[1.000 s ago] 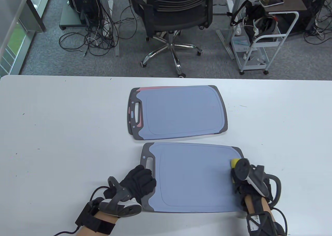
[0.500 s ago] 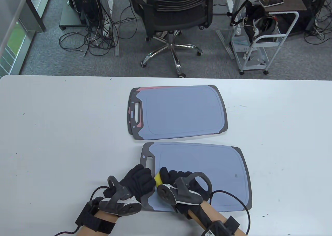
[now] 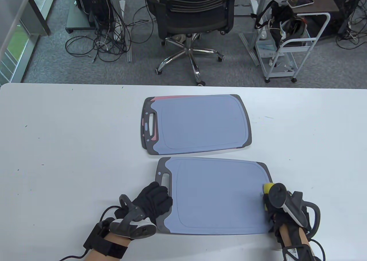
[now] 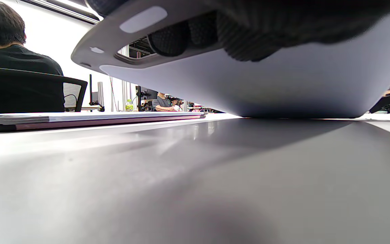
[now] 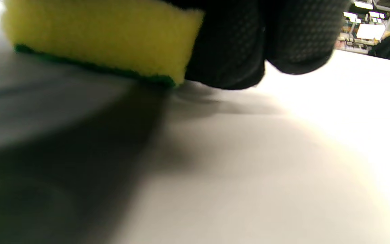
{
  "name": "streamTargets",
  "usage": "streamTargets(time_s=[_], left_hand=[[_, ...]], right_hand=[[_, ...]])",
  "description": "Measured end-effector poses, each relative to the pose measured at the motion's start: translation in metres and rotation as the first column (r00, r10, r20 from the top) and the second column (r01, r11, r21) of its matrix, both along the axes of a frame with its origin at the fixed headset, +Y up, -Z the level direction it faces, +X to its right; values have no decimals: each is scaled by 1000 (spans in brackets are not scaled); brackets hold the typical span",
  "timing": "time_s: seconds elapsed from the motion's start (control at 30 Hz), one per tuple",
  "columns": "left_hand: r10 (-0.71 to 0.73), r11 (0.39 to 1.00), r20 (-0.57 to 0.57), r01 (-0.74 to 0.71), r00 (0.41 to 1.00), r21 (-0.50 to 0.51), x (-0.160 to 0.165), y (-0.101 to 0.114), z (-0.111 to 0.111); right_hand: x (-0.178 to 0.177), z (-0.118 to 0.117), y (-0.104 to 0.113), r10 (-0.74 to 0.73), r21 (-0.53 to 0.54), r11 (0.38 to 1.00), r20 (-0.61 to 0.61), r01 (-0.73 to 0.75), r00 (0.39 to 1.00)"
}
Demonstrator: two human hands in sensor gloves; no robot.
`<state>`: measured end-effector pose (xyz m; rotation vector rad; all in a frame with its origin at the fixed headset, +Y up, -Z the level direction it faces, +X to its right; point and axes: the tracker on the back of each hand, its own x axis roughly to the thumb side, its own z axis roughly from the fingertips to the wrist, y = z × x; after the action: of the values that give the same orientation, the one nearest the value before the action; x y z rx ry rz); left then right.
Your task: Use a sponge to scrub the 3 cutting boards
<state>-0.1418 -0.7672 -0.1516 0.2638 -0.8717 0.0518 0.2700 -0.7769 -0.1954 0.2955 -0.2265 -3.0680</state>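
office chair – cart beyond table

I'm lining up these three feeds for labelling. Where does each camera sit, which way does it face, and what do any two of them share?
Table view: high above, looking down at the white table and office floor; shows left hand on the near cutting board, right hand with the sponge.
Left wrist view: low at table level, looking across; gloved fingers gripping the board's raised handle end.
Right wrist view: low, just above the surface; fingers on the sponge.
Shared: the stacked far boards show in table and left wrist views; the sponge in table and right wrist views.
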Motion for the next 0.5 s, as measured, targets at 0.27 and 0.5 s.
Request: streamTargets(time_s=[0.27, 0.5], left_hand=[[-4, 1000, -2, 4, 1000, -1, 0, 0, 0], [-4, 1000, -2, 4, 1000, 3, 0, 0, 0]], right_hand=[[-207, 28, 34, -54, 23, 995, -666, 93, 744], [-208, 29, 35, -36, 36, 996, -668, 81, 743]])
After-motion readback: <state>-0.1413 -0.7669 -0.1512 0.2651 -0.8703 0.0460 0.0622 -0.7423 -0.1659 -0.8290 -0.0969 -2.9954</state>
